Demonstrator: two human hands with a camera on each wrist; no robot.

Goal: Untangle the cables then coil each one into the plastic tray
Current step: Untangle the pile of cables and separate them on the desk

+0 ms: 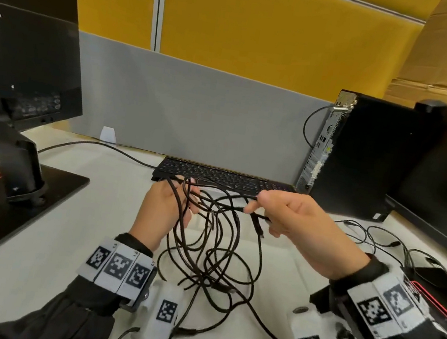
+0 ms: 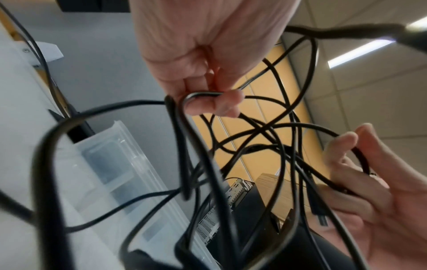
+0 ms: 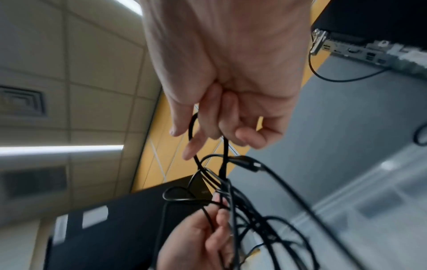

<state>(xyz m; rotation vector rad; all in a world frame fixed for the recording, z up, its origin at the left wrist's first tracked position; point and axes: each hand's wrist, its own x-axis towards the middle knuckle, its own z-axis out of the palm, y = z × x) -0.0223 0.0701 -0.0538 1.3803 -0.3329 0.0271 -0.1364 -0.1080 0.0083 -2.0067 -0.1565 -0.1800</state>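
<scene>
A tangle of black cables [image 1: 215, 250] hangs between my hands above a clear plastic tray [image 1: 285, 272] on the white desk, and its lower loops drape into the tray. My left hand [image 1: 167, 204] grips several loops, with one strand pinched at the fingertips [image 2: 221, 102]. My right hand [image 1: 289, 217] pinches a strand near a plug [image 1: 259, 227] that dangles below it. In the left wrist view the tray [image 2: 110, 155] lies beneath the cables [image 2: 265, 138], with the right hand [image 2: 374, 186] opposite. From the right wrist camera my right hand [image 3: 231, 73] holds strands running down to the left hand [image 3: 196, 237].
A black keyboard [image 1: 224, 176] lies just behind my hands. A monitor [image 1: 24, 60] on a black base [image 1: 16, 200] stands at the left. A PC tower [image 1: 359, 152] and a second screen [image 1: 446, 182] stand at the right, with loose thin cables [image 1: 393, 241] on the desk there.
</scene>
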